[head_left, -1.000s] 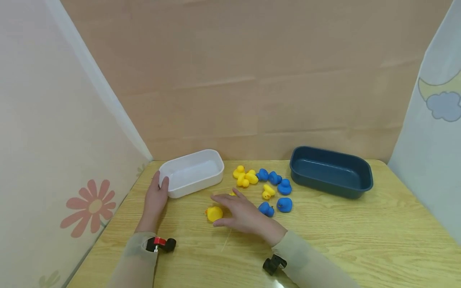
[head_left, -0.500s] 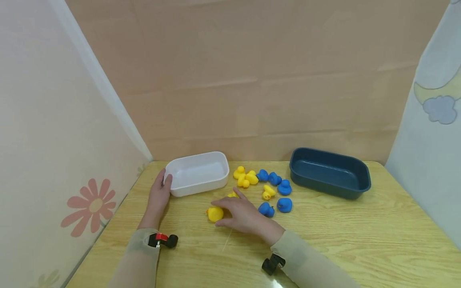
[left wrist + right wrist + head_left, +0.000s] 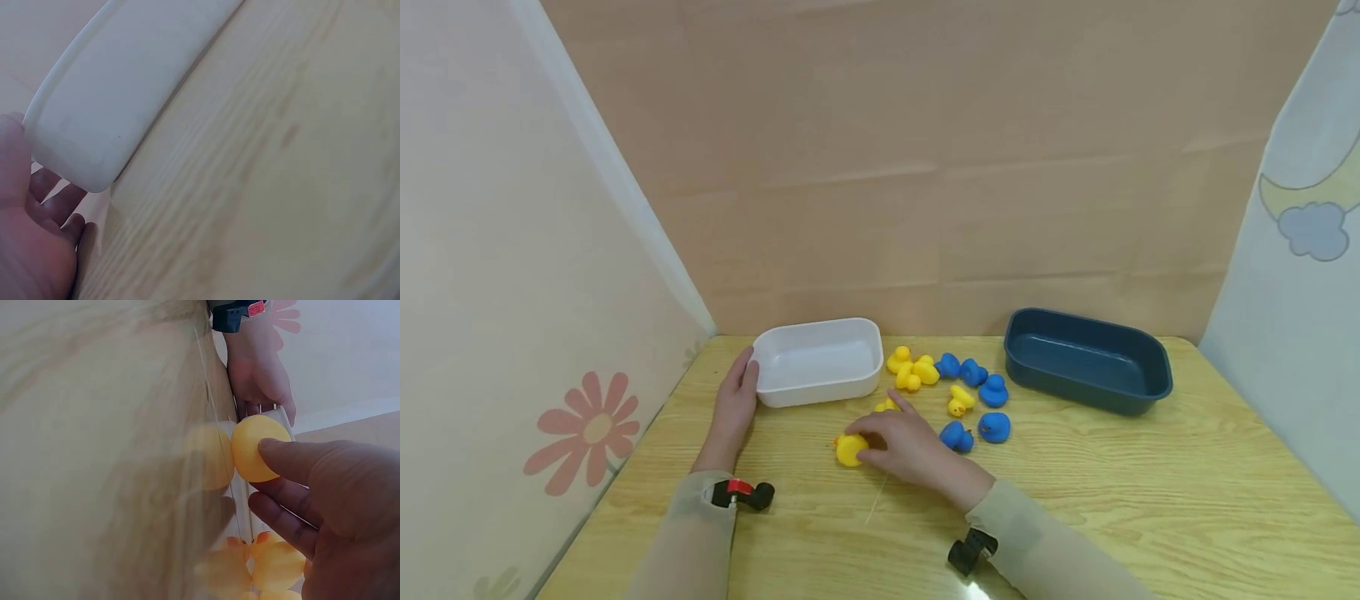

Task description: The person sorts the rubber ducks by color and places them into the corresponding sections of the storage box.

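Note:
My right hand (image 3: 904,447) pinches a yellow rubber duck (image 3: 850,451) low over the table, left of the other ducks. In the right wrist view the thumb presses the side of that yellow duck (image 3: 253,450), and the fingers reach behind it. My left hand (image 3: 735,408) holds the left end of a white plastic tray (image 3: 820,392). The left wrist view has the thumb at the rim of the white tray (image 3: 106,87) and the fingers around its outer corner. Partly behind my right hand lies another yellow duck (image 3: 886,406).
Several yellow ducks (image 3: 904,375) sit in a cluster at the back middle, with several blue ducks (image 3: 973,372) to their right. One yellow duck (image 3: 961,400) lies among the blue ones. A dark blue tray (image 3: 1086,387) stands at the back right, near the rear wall (image 3: 940,208).
My left hand and the white tray have shifted right, and the tray has turned straighter. My right hand's fingers have closed from around the yellow duck onto it.

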`<state>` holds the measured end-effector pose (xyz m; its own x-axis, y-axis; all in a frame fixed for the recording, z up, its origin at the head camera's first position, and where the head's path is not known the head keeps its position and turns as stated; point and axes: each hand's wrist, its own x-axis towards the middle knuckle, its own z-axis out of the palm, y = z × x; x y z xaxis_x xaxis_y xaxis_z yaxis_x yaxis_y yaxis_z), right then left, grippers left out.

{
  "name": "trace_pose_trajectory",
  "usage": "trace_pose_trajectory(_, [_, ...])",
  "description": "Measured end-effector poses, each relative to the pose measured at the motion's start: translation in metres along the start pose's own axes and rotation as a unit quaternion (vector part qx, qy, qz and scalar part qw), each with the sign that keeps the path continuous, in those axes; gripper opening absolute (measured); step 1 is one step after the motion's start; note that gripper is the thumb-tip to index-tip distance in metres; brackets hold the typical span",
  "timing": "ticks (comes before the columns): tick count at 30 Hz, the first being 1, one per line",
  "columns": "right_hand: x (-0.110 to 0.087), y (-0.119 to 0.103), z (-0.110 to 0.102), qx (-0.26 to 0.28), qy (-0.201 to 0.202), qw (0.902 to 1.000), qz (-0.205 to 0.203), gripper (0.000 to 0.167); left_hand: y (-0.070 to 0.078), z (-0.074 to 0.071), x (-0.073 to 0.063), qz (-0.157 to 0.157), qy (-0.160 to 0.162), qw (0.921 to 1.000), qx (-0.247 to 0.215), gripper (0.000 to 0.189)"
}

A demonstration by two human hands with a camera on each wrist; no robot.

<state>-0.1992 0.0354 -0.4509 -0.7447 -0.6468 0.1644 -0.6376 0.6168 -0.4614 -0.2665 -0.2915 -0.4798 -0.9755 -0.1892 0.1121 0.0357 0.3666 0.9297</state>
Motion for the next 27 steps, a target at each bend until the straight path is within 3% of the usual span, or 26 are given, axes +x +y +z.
trace_pose_trajectory(8, [0.000,0.000,-0.001,0.018,0.009,0.9998,0.008,0.029,-0.003,0.000,-0.001,-0.011,-0.005,0.9999,0.009,0.067])
trace_pose_trajectory(16, [0.003,-0.003,-0.010,0.064,0.039,0.9956,0.055,0.022,-0.004,0.000,0.001,-0.021,-0.010,0.9997,0.005,0.066])
trace_pose_trajectory(22, [0.006,-0.004,-0.026,0.111,0.094,0.9841,0.101,0.018,-0.001,0.001,0.001,-0.012,-0.013,0.9998,-0.007,0.064])
trace_pose_trajectory(27, [0.011,-0.001,-0.040,0.135,0.149,0.9734,0.111,0.020,-0.002,0.002,0.000,-0.007,-0.009,0.9999,-0.009,0.064])
